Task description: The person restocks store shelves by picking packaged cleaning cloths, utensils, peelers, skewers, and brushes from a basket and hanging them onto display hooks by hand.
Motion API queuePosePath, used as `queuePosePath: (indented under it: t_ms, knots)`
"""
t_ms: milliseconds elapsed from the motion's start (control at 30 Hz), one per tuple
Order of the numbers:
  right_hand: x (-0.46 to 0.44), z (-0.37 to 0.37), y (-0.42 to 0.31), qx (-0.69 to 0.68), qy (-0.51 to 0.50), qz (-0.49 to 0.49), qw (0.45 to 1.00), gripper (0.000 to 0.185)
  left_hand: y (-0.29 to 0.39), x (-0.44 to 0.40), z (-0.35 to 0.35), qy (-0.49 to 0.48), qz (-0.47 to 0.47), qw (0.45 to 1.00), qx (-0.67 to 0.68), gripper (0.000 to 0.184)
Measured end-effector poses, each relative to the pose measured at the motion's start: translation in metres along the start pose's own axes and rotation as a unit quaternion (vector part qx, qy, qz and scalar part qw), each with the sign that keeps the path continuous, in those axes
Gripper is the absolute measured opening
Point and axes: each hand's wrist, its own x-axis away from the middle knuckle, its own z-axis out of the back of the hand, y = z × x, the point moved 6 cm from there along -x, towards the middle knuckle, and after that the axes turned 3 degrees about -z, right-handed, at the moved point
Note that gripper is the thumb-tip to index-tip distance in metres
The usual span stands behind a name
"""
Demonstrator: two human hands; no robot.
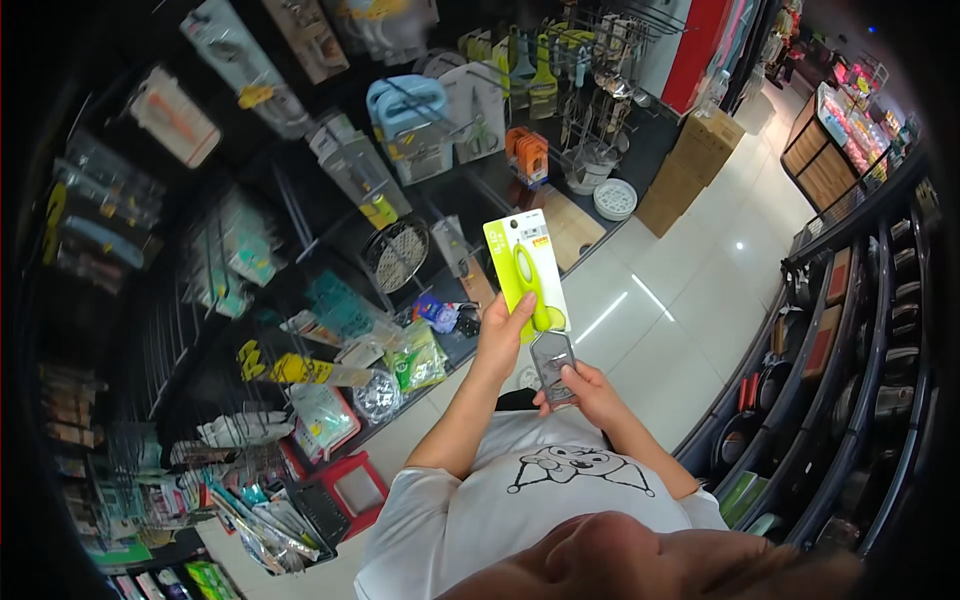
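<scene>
"Head view, looking down: what do the two hands hold?"

"Both are on one carded green-handled grater point(541, 316), or what looks like one. It is held in front of the body, over the tiled floor point(655, 345)."

"How does each grip stand?"

"Left hand point(506, 322) has its grip closed on the edge of the backing card point(550, 268), thumb lying over the front near the handle. Right hand point(590, 392) has its grip closed on the lower end of the grey slotted head point(553, 360), thumb on its face."

"Is the grater upright?"

"It slants a little. The looped green handle points away from the body, and the grey head is nearer the white shirt point(590, 470). The card is lime green on one side and white on the other; its small print is too fine to read."

"And what lies about it?"

"Beyond the card, a wooden board point(577, 232) lies on the dark shelf, with orange packs point(527, 155) and a white round item point(615, 199) near it. Left of the card in the picture is a round black mesh strainer point(396, 256). Farther right, across the floor, dark shelving point(868, 290) holds pans point(738, 435)."
</scene>
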Motion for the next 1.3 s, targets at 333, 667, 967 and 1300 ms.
queuePosePath:
  t_ms: [333, 667, 967, 1300]
  knots:
    - [-0.048, 0.065, -0.085, -0.036, 0.051, 0.072, 0.995, 0.038, 0.011, -0.112, -0.076, -0.072, 0.001, 0.996, -0.043, 0.03]
    - [-0.131, 0.142, -0.181, 0.145, -0.005, 0.154, 0.977, 0.042, 0.005, -0.138, -0.052, 0.014, -0.086, 0.984, -0.156, 0.027]
    - [-0.211, 0.163, -0.263, 0.053, -0.088, 0.138, 0.985, 0.027, -0.02, -0.205, -0.104, 0.08, -0.107, 0.958, -0.253, 0.027]
    - [-0.263, 0.195, -0.352, 0.072, -0.151, 0.126, 0.978, 0.031, -0.033, -0.275, -0.143, 0.183, -0.215, 0.935, -0.213, 0.029]
